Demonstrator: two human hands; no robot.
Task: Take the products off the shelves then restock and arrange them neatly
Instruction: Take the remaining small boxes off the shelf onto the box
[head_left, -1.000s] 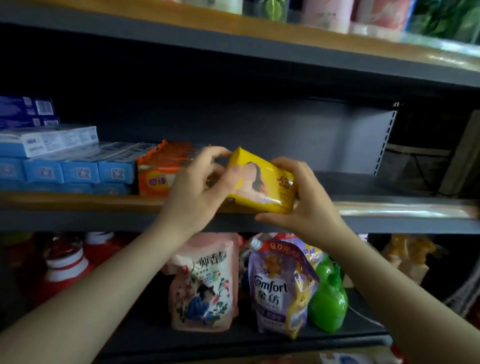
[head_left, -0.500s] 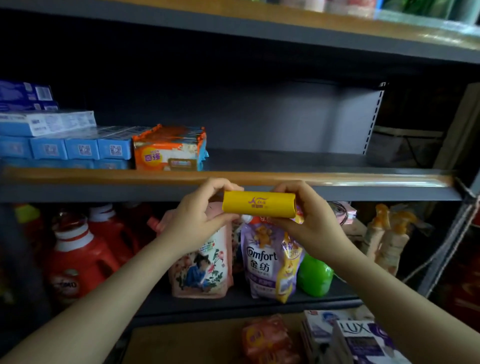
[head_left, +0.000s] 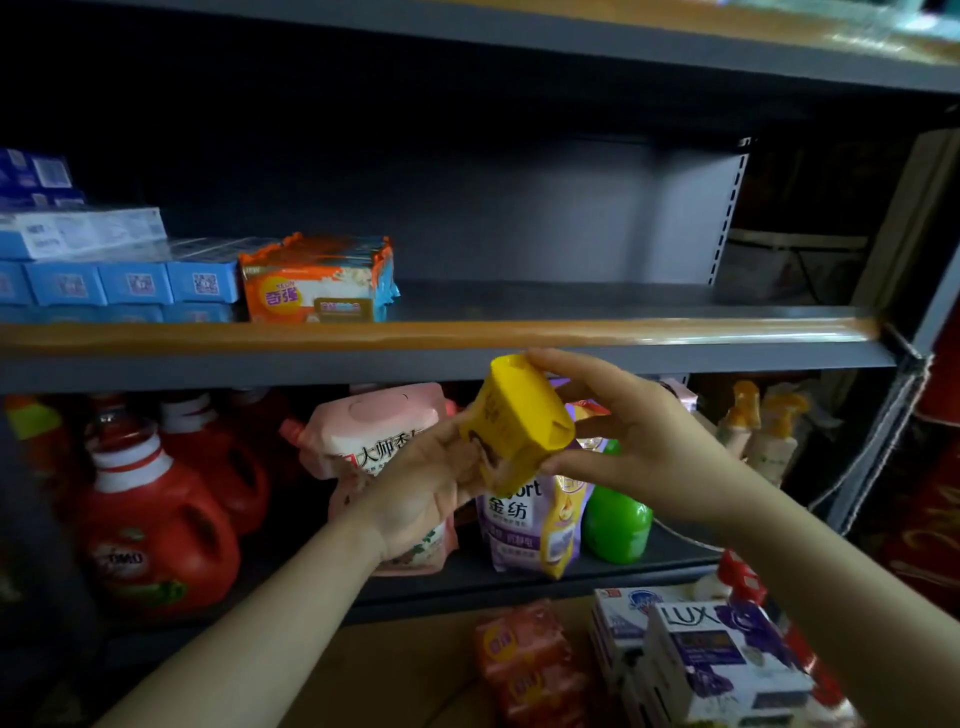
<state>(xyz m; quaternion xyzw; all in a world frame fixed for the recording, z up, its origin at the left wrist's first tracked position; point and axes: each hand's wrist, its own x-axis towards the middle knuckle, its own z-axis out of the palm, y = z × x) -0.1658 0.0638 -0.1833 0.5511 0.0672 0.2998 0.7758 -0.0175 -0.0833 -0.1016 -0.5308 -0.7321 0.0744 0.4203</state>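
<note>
A yellow soap packet hangs in front of the lower shelf, just below the middle shelf's wooden lip. My left hand cups it from below, palm up. My right hand pinches its right end between thumb and fingers. The packet is tilted with one end pointing up. On the middle shelf an orange soap pack lies beside rows of blue boxes; the rest of that shelf to the right is bare.
The lower shelf holds red detergent jugs, a pink refill pouch, a purple Comfort pouch, a green bottle and spray bottles. Below lie white Lux boxes and an orange pack.
Both hands have brought the yellow packet down from the middle shelf to below its lip and turned it end-up. The view has dropped, showing more goods at the bottom.
</note>
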